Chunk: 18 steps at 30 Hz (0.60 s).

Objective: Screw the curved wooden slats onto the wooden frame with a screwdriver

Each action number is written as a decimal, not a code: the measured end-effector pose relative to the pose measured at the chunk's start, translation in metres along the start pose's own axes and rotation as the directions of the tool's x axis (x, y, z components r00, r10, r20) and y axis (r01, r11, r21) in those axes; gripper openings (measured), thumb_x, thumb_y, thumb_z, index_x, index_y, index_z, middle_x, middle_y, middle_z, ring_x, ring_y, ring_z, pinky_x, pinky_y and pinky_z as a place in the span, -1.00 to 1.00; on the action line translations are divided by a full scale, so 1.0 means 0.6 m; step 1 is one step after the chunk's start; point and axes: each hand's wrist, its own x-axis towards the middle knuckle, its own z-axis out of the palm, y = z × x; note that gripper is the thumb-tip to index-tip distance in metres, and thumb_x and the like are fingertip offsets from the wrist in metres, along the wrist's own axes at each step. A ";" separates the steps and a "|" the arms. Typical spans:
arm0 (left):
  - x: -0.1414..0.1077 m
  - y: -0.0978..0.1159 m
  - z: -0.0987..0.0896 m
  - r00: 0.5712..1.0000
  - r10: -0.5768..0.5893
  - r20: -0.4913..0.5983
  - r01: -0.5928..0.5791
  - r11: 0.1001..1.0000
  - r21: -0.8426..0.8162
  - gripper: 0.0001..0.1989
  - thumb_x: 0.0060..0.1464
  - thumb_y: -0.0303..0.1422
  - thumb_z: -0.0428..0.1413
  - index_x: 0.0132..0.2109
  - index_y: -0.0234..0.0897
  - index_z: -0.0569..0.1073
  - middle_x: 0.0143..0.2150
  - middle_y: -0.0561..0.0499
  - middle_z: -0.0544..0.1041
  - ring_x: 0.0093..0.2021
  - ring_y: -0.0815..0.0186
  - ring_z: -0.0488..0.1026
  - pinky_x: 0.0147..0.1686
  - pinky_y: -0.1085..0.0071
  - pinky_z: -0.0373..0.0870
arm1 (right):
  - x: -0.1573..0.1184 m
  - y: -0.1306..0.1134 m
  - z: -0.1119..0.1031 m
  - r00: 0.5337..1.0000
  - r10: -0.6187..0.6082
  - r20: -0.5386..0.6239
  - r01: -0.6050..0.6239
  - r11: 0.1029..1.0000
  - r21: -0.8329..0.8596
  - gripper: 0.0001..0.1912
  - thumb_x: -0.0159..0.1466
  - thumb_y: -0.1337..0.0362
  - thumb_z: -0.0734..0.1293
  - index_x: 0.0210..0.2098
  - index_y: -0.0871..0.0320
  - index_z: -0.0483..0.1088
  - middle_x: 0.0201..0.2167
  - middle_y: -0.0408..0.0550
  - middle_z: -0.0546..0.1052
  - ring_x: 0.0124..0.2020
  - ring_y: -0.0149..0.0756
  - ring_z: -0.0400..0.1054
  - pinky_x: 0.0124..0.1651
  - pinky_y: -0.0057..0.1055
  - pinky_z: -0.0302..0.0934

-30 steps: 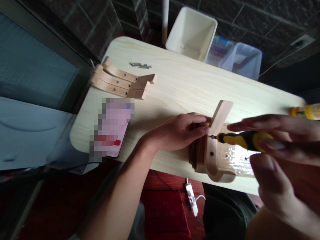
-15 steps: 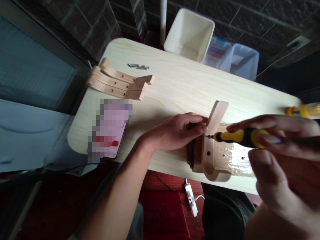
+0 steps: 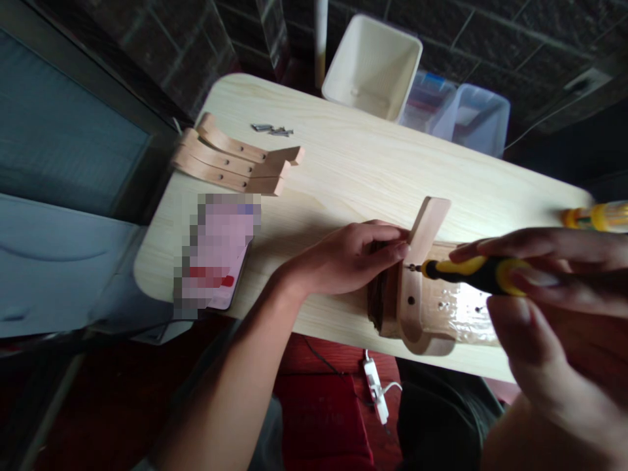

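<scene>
Screwdriver (image 3: 454,268) with a yellow-and-black handle is lying across the right of the frame, its tip meeting the upper hole of a curved wooden hook (image 3: 412,284). The right hand (image 3: 564,314) is holding the handle, fingers closed around it, while the left hand (image 3: 348,258) is resting at the hook's left edge, thumb and index finger close together; whether they are pinching the wood or only bracing it, I cannot tell. The hook is sitting right of centre, lying across a brown block (image 3: 439,317) that looks wrapped in clear film, with one flat arm slanting up out of it. In my judgement a screw is being turned at that hole, though the screw itself is too small to make out; the next turn seems to be calling for a shaft in line with the hole and a steady hook. Below, a second dark spot is showing, hole or screw head being unclear. Toward the upper left of the worktop (image 3: 333,176), three similar wooden hooks (image 3: 238,165) are lying side by side, with loose screws (image 3: 272,129) resting just above them and a partly pixelated phone (image 3: 226,261) lying below. At the right edge, a yellow-banded tool handle (image 3: 596,216) is lying near the right hand.
</scene>
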 end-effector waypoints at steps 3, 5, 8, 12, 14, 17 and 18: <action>-0.001 0.001 0.003 1.000 -0.010 -0.008 0.010 1.000 -0.016 -0.62 0.52 -0.13 0.02 0.17 -0.27 0.58 0.22 -0.08 0.64 0.24 0.19 0.56 0.23 0.36 0.43 | -0.006 -0.009 0.007 0.999 0.033 -0.038 -0.034 0.999 -0.016 -0.56 0.24 0.52 0.50 0.01 -0.08 0.69 -0.09 -0.04 0.70 -0.02 0.06 0.66 -0.16 0.09 0.68; -0.003 0.003 0.005 1.000 -0.021 -0.021 0.021 0.999 -0.024 -0.63 0.52 -0.14 0.03 0.19 -0.26 0.57 0.23 -0.08 0.64 0.25 0.20 0.56 0.24 0.36 0.42 | -0.009 -0.013 0.006 0.996 0.052 -0.072 -0.053 0.999 -0.013 -0.54 0.23 0.53 0.51 0.01 -0.10 0.70 -0.08 -0.05 0.72 -0.04 0.08 0.66 -0.21 0.12 0.66; -0.005 0.005 0.006 1.000 -0.023 -0.022 0.022 1.000 -0.018 -0.66 0.53 -0.20 0.03 0.21 -0.26 0.55 0.25 -0.09 0.64 0.28 0.21 0.55 0.29 0.35 0.41 | -0.010 -0.010 -0.001 0.997 0.049 -0.058 -0.049 0.999 0.000 -0.52 0.20 0.54 0.55 0.00 -0.10 0.70 -0.10 -0.06 0.72 -0.07 0.02 0.65 -0.25 0.06 0.67; -0.004 0.005 0.005 1.000 0.010 -0.018 -0.010 1.000 0.001 -0.67 0.52 -0.23 0.03 0.20 -0.26 0.56 0.25 -0.10 0.62 0.29 0.20 0.54 0.33 0.33 0.39 | -0.001 0.004 -0.009 0.999 -0.041 -0.014 0.041 0.999 -0.003 -0.52 0.14 0.54 0.61 -0.01 -0.02 0.70 -0.15 -0.10 0.69 -0.08 -0.15 0.62 -0.28 -0.18 0.69; -0.003 0.004 0.005 1.000 0.016 -0.016 -0.016 1.000 -0.005 -0.67 0.52 -0.23 0.04 0.20 -0.25 0.57 0.24 -0.10 0.63 0.29 0.19 0.55 0.33 0.31 0.40 | 0.004 0.007 -0.009 0.998 -0.056 -0.001 0.056 0.998 -0.010 -0.52 0.13 0.53 0.62 -0.01 0.00 0.70 -0.14 -0.08 0.68 -0.06 -0.13 0.61 -0.31 -0.19 0.67; -0.004 0.004 0.006 1.000 0.001 -0.028 -0.001 1.000 -0.017 -0.68 0.51 -0.23 0.05 0.20 -0.25 0.57 0.24 -0.09 0.64 0.28 0.18 0.56 0.31 0.30 0.42 | 0.004 0.002 -0.005 0.999 -0.037 0.017 0.037 0.999 0.030 -0.52 0.17 0.57 0.56 0.02 0.02 0.70 -0.07 -0.04 0.69 0.00 -0.04 0.63 -0.19 -0.07 0.67; -0.004 0.004 0.007 0.999 -0.007 -0.036 0.006 1.000 -0.022 -0.68 0.51 -0.23 0.06 0.20 -0.25 0.57 0.24 -0.08 0.64 0.27 0.18 0.56 0.31 0.29 0.42 | 0.003 -0.001 -0.004 0.999 -0.019 0.028 0.018 0.999 0.047 -0.51 0.19 0.60 0.52 0.04 0.03 0.69 -0.04 -0.02 0.69 0.03 -0.02 0.63 -0.13 -0.03 0.67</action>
